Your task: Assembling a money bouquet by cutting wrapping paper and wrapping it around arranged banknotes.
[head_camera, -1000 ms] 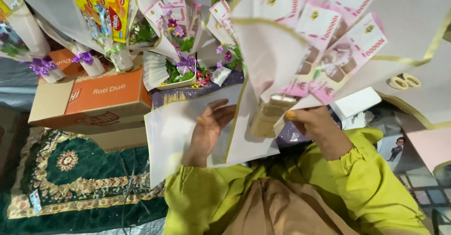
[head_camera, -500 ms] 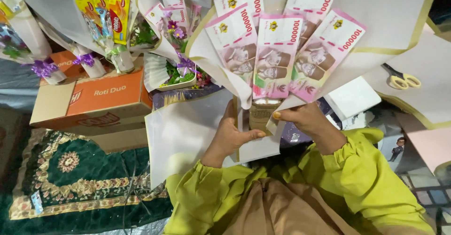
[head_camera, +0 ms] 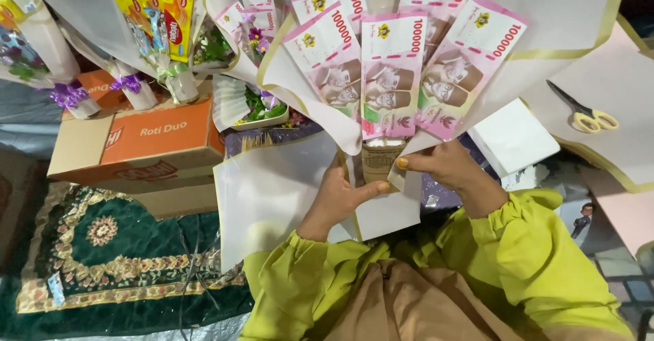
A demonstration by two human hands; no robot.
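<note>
Floor left of the fingers bears a green patterned rug point(head_camera: 102, 259); an orange cardboard box point(head_camera: 146, 140) sits above it; right of the fingers, yellow-handled scissors point(head_camera: 584, 113) lie on gold-edged white paper point(head_camera: 613, 75).

One camera on the person's head looks steeply down, close above the banknote bouquet point(head_camera: 392, 82); the cardboard box point(head_camera: 139, 143) lies left of it.

Pink banknotes point(head_camera: 388, 75) in white, gold-edged wrapping paper point(head_camera: 565, 21); yellow-handled scissors point(head_camera: 582, 113); orange box point(head_camera: 160, 133)
</note>
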